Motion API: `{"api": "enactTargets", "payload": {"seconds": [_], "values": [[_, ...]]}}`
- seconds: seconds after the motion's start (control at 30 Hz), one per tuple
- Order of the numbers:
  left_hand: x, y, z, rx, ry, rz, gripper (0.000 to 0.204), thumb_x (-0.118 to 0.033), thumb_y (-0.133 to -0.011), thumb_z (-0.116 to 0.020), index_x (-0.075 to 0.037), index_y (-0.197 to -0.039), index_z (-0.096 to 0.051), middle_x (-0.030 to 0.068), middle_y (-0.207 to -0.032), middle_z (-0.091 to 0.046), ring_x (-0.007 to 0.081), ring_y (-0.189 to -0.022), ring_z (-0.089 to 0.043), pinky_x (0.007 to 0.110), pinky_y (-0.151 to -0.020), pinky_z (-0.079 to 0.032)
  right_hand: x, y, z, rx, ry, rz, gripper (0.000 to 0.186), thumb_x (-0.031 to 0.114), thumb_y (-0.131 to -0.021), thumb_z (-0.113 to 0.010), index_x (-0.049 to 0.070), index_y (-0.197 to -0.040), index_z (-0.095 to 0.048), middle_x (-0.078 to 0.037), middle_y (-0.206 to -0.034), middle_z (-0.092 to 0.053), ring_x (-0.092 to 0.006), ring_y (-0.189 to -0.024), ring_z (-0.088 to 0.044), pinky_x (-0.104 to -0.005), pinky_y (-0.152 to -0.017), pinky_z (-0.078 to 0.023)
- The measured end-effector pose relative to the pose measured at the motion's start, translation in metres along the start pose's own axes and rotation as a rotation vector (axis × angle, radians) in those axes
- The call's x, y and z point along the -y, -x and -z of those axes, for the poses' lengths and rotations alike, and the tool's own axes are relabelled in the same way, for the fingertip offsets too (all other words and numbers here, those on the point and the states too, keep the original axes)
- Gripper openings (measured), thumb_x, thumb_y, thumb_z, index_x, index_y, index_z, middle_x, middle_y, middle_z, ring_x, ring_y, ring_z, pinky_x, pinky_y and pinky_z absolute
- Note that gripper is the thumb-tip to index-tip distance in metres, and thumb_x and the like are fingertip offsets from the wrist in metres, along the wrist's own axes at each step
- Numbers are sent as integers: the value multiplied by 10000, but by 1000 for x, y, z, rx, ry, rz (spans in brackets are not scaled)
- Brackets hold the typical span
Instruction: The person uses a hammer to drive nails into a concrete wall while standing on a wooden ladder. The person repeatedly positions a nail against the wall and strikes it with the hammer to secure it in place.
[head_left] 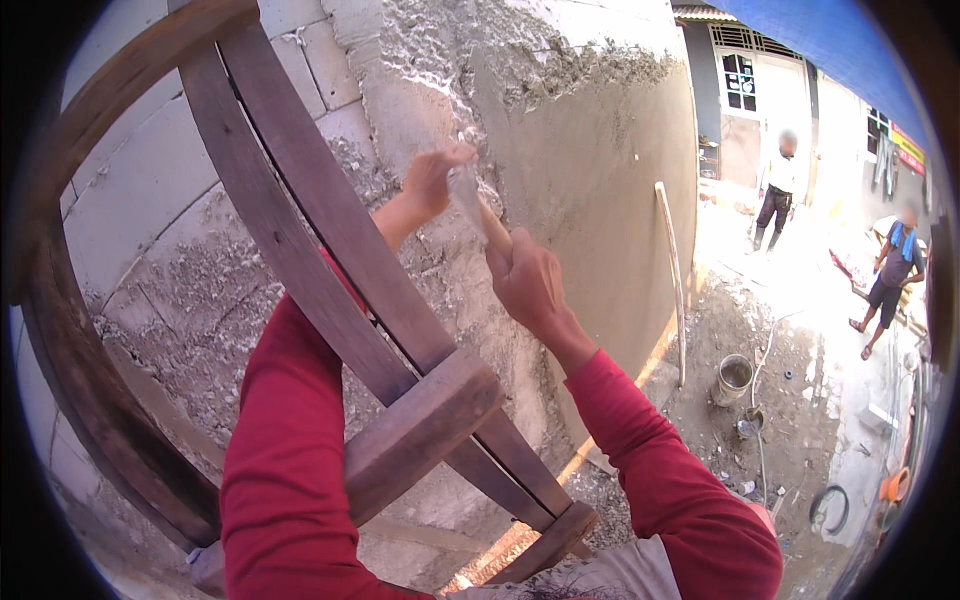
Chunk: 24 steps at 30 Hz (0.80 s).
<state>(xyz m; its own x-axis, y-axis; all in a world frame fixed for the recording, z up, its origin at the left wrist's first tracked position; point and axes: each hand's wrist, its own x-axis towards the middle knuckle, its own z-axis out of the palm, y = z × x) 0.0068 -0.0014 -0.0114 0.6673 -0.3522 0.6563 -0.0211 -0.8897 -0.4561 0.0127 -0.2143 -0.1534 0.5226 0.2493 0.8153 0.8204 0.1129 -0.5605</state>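
My right hand (528,285) is closed round the wooden handle of a trowel (465,193), its grey blade tilted up and left against the wall. At the blade's upper left is my left hand (428,185), its fingers curled in close to the blade; what they hold, if anything, is hidden. Behind both hands the wall (590,200) carries smooth grey plaster on the right and a rough, lumpy coat on the left. My left forearm passes behind the dark wooden rails of a ladder-like frame (300,220).
A thick crosspiece (425,430) of the frame is close to my chest. Bare blocks (140,180) show at left. Below right are a leaning wooden pole (672,285), a bucket (733,378) and a hose (765,350). Two people (777,190) stand farther off on the ground.
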Motion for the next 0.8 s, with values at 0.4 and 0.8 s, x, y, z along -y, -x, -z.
{"api": "enactTargets", "payload": {"seconds": [0.4,0.8], "values": [[1,-3,6,-10,-28,39,200,-30,-878,-583,-101,-1054,-646,140,-936,-724,351,-834,-704,443,-710,-553,5,11,12,-12,26,33,254,226,-924,-668,36,-856,-515,-184,-606,-570,-404,-549,-621,-487,-517,-484],[10,-8,0,-21,-78,52,182,-30,-894,-565,-119,-1023,-658,123,-891,-729,341,-801,-712,438,-682,-549,15,17,9,42,18,83,275,239,-928,-663,33,-851,-498,-201,-656,-607,-427,-548,-604,-495,-517,-477]]}}
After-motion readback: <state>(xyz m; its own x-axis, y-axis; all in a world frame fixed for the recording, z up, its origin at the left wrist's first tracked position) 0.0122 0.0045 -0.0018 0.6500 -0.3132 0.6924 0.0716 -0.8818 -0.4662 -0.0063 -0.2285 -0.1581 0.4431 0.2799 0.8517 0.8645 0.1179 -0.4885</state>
